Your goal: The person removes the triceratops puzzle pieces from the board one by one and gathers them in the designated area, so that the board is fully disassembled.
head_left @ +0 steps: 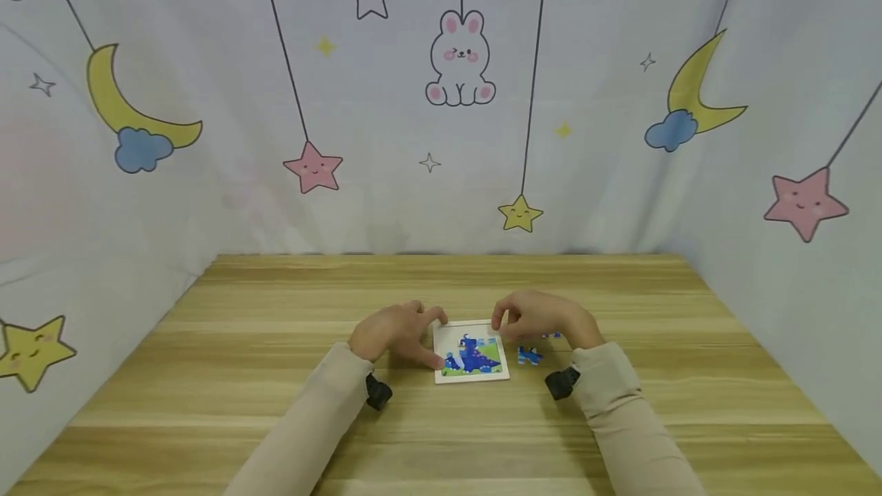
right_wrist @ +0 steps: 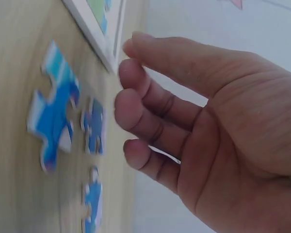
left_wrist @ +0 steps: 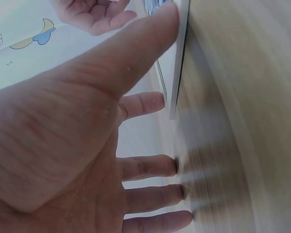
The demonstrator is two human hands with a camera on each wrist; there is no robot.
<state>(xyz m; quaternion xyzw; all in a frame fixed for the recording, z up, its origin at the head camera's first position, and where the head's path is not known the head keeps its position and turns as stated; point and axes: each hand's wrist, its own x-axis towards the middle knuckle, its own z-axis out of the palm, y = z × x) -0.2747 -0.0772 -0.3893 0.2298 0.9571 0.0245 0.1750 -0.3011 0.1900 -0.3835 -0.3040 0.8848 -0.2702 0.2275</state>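
Along the left edge of the white-rimmed jigsaw tray (head_left: 472, 380), the left hand (head_left: 396, 331) rests with fingers spread apart, thumb and index touching the rim. By the tray's far right corner hovers the right hand (head_left: 542, 312), fingers bent, thumb near index; whether they pinch anything, I cannot tell. Inside the tray lies a partly filled blue dinosaur puzzle (head_left: 477, 360); right of it, loose blue jigsaw pieces (right_wrist: 93, 127).

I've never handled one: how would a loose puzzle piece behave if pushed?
The loose puzzle piece looks thin and smaller than the right hand, so probably light. Its unbent outline suggests stiffness. Lying flat on the table, it should slide, not roll.
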